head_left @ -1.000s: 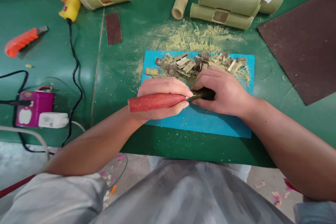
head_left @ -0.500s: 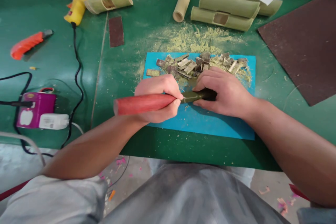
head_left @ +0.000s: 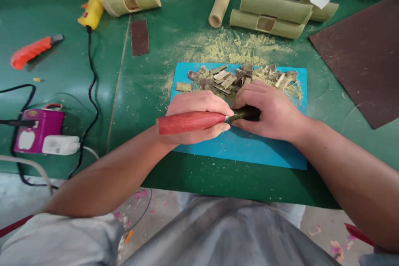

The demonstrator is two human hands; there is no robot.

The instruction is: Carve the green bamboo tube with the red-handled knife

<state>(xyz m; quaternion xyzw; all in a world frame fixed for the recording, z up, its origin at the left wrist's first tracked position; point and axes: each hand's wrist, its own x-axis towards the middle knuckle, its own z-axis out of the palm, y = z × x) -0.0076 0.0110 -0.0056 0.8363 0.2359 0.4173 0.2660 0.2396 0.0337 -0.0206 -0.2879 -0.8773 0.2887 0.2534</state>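
Observation:
My left hand [head_left: 196, 110] is closed round the red wooden handle of a carving tool [head_left: 187, 121], which lies level and points right. My right hand [head_left: 268, 110] is closed on a small dark green bamboo piece [head_left: 246, 113] and pins it to the blue cutting mat [head_left: 249, 149]. The tool's tip meets that piece between my two hands; the blade itself is hidden. A heap of bamboo chips [head_left: 237, 77] lies on the mat just beyond my fingers.
Cut bamboo tubes [head_left: 268, 14] and sawdust lie behind the mat. A yellow glue gun [head_left: 92, 6], an orange utility knife [head_left: 31, 50], a sandpaper strip [head_left: 139, 37], and a purple box with a white adapter [head_left: 40, 135] sit left. A brown sheet [head_left: 364, 54] lies right.
My left hand drew the tool back to the left half a second ago, then pushed it right again into the bamboo piece. My right hand stayed put.

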